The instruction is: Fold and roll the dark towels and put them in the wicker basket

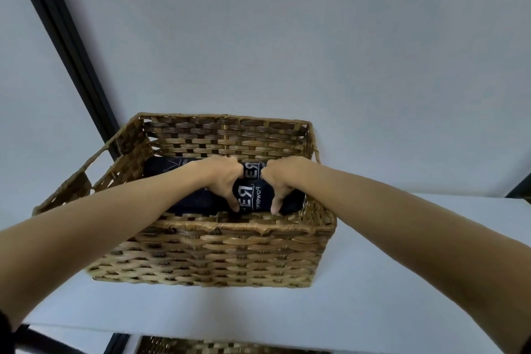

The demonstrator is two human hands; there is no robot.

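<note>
Left hand [222, 178]: I clasp the rolled towel [253, 195].
Right hand [283, 181]: clasps it too.
Basket [230, 250]: towel lies near the front wall; another roll [169, 167] behind.

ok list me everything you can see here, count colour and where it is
wicker basket: one, tan-brown woven, with side handles, standing on the white shelf, centre of view
rolled towel: one, dark navy with white lettering, inside the basket near its front wall, held by both hands
second dark towel: at least one more, navy, inside the basket behind and to the left; exact count hidden by the arms
white shelf: one, white, under the basket
second woven basket: one, tan, only its rim shows at the bottom edge, below the shelf
wall: pale grey, behind
dark post: one, black, running diagonally on the left
left hand: grips the rolled towel's left part
right hand: grips its right part
</note>
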